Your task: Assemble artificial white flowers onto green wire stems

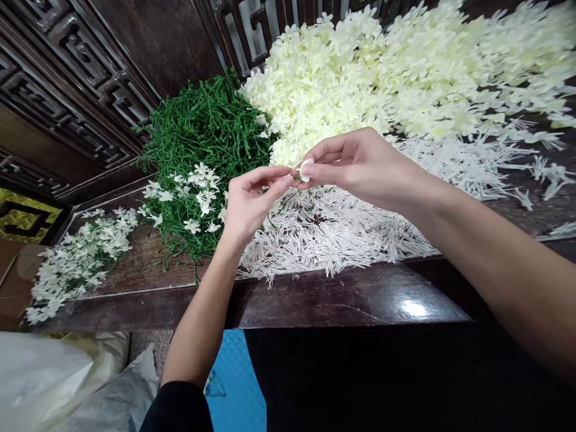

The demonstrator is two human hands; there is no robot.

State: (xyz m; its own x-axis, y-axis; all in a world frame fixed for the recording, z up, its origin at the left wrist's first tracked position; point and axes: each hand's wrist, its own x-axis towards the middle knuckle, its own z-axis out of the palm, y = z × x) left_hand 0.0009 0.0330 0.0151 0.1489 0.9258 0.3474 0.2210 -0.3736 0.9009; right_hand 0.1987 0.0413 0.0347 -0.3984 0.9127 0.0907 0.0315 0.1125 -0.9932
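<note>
My left hand (247, 201) and my right hand (360, 165) meet fingertip to fingertip above the bench. Between the right thumb and fingers is a small white artificial flower (306, 170). The left thumb and forefinger pinch at the same spot, on a thin piece with a bit of green by the flower; its full shape is hidden. Under the hands spreads a heap of thin white plastic stamens (315, 234). Behind them lies a large pile of cream-white petals (333, 90). Left of my left hand is a pile of green plastic stems (202, 126).
Assembled white flowers (204, 189) lie on the green pile, and more white flower sprigs (85, 258) at the bench's left end. The dark wooden bench (351, 294) has a carved back (85, 54). Pale sacks (58, 372) and a cardboard box (15, 270) stand lower left.
</note>
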